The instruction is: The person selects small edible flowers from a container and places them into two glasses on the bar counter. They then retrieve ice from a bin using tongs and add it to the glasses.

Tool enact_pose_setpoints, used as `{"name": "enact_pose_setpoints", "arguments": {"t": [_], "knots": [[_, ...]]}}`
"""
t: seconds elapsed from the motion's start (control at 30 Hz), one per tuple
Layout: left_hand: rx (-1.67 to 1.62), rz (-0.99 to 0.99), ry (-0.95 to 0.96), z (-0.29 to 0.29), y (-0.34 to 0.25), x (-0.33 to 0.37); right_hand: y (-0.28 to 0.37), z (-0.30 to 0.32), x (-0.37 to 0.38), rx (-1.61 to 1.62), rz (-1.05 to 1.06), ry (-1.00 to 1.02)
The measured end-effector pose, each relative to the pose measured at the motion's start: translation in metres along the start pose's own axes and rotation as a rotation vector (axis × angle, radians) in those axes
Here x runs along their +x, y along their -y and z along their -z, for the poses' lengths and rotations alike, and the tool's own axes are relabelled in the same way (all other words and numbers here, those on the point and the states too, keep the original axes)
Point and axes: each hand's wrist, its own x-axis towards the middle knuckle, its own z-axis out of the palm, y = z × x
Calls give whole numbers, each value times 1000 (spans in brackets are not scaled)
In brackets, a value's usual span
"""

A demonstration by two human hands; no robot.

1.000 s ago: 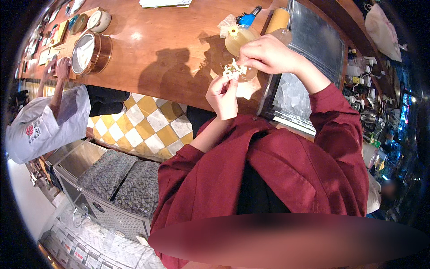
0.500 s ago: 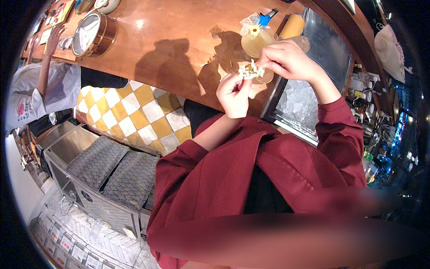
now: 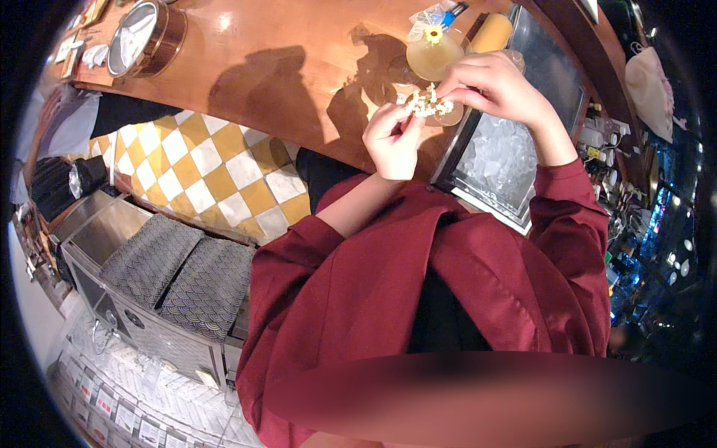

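Over the counter's edge, my left hand point(image 3: 392, 142) is closed in a pinch on a sprig of small white flowers point(image 3: 431, 106). The fingertips of my right hand point(image 3: 494, 86) are pinched together at the sprig's right side. Just beyond my hands stands a stemmed cocktail glass point(image 3: 435, 61) of pale yellow drink. A yellow flower with a dark centre point(image 3: 432, 33) rests at its rim. Part of the glass's base shows below the flowers; my right hand covers some of the glass. Behind it lie a clear plastic wrapper point(image 3: 427, 16) and a blue object point(image 3: 453, 13).
An ice bin point(image 3: 497, 160) sits right of my hands, with a yellow cylinder point(image 3: 491, 33) near its far corner. A copper-coloured bucket point(image 3: 160, 45) stands on the wooden counter point(image 3: 299, 30) at left. Another person's arm point(image 3: 46, 123) shows at the far left, above steel cabinets point(image 3: 160, 299).
My view has shifted slightly. The white flowers show more spread out between my fingers. At the far left, the other person has moved back, and their hand is off the counter.
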Motion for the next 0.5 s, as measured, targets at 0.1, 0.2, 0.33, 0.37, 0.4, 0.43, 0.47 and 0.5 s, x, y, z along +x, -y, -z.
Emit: {"name": "enact_pose_setpoints", "arguments": {"t": [0.1, 0.2, 0.33, 0.37, 0.4, 0.43, 0.47, 0.5], "knots": [[-20, 45, -36, -2, -4, 1, 1, 0, 0, 2, 8, -3], [-53, 82, -82, -5, -5, 0, -1, -1, 0, 3, 14, -5], [26, 96, -37, -3, -11, 2, -2, -2, 0, -12, 27, -6], [57, 65, -36, -4, -13, 3, -2, -2, 0, -2, 31, -15], [87, 33, -35, -4, -15, 4, -2, -2, 0, 7, 36, -24], [117, 2, -34, -4, -16, 4, -1, -2, 0, 16, 40, -33], [116, -8, -28, -4, -16, 4, -1, -1, 0, 24, 44, -32], [115, -18, -21, -3, -16, 4, -1, -1, 0, 32, 47, -31]]}}
